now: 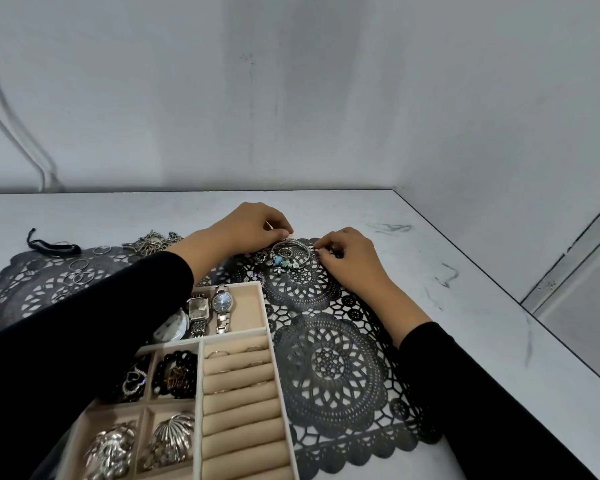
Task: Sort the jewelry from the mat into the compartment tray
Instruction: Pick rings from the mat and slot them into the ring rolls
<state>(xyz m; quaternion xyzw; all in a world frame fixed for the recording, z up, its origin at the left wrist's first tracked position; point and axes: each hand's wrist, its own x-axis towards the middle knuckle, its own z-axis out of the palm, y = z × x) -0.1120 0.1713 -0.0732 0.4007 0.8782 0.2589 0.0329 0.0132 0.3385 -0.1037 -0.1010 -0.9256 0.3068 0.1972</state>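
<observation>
A black lace mat (329, 368) covers the white table. At its far edge lies a tangle of silver bangles and a charm bracelet (288, 256). My left hand (253, 225) reaches across with curled fingers and pinches the far rim of the bangles. My right hand (347, 258) pinches the pile's right edge, fingers curled. The beige compartment tray (262, 313) sits near me, left of centre. It holds watches (210, 308), rings in the roll slots (238, 358), brooches (168, 441) and dark pieces. Loose silver rings (78, 271) lie on the mat's left part.
A silver ornate piece (153, 242) lies at the mat's far edge, left of my left arm. A black cord (49, 245) rests on the table at far left. The table's right edge (499, 299) runs diagonally; a wall stands close behind.
</observation>
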